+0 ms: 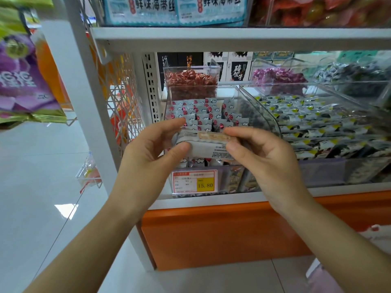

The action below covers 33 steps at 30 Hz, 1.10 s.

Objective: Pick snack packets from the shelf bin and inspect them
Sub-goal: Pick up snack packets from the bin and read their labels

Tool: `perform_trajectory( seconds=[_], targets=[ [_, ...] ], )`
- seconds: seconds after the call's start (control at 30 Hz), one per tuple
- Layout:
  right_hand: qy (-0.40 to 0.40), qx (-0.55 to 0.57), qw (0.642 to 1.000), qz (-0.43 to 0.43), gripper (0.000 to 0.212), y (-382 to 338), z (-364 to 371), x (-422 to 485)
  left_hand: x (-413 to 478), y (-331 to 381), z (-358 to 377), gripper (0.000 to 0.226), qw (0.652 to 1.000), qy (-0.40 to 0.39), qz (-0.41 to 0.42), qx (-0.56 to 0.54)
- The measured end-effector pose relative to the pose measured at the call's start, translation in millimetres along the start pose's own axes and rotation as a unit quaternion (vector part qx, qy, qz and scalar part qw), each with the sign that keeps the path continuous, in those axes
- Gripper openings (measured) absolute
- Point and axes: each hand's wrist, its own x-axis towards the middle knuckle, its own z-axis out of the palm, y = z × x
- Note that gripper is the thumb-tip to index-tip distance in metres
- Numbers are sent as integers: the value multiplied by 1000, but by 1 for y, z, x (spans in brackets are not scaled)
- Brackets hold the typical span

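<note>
At the far left, purple snack bags hang from a rack over the pale tiled floor. Next comes the white shelf upright with a wire mesh side panel behind it.

The left hand reaches up from the lower left. Its fingers curl over the top of the left end of a snack packet while the thumb presses the near face, so that end is pinched. The snack packet is white, with small print on its face and a brownish strip along its upper edge. It is held level in the air between both hands, just in front of the clear bin and above the red and yellow price tag on the bin's front.

Inside the bin, rows of similar white packets with red marks stand packed together. Behind it, a smaller clear box holds red wrapped sweets.

The right hand comes in from the lower right. Its fingers bend over the top of the packet's right end and the thumb presses from the front, pinching that end.

Further right, a second clear bin is filled with black, white and yellow packets, with purple wrapped sweets in a box behind. Under the shelf runs an orange base panel.
</note>
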Motion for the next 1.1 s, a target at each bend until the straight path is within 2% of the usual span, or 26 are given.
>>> perform_trajectory(
  seconds=[0.2, 0.37, 0.53, 0.73, 0.9, 1.0, 1.1],
  targets=[
    [39, 9, 999, -19, 13, -4, 0, 1, -2, 3, 2, 34, 998, -18, 26, 51],
    [49, -52, 996, -46, 13, -4, 0, 3, -5, 3, 6, 23, 992, -29, 23, 123],
    [28, -85, 994, -62, 10, -6, 2, 3, -2, 5, 5, 5, 991, -25, -3, 131],
    [2, -96, 994, -61, 10, -6, 3, 4, 9, 7, -5, 16, 988, -26, -10, 154],
    [-33, -111, 992, -50, 13, -8, -1, 5, 9, 7, -5, 18, 975, 1, 37, 217],
    [-72, -91, 993, -12, 17, -8, -3, 6, 9, 5, -5, 17, 971, 20, 51, 231],
    [-75, -75, 994, 11, 17, -6, -3, 8, 8, 5, -2, 16, 970, 22, 56, 234]
  ],
)
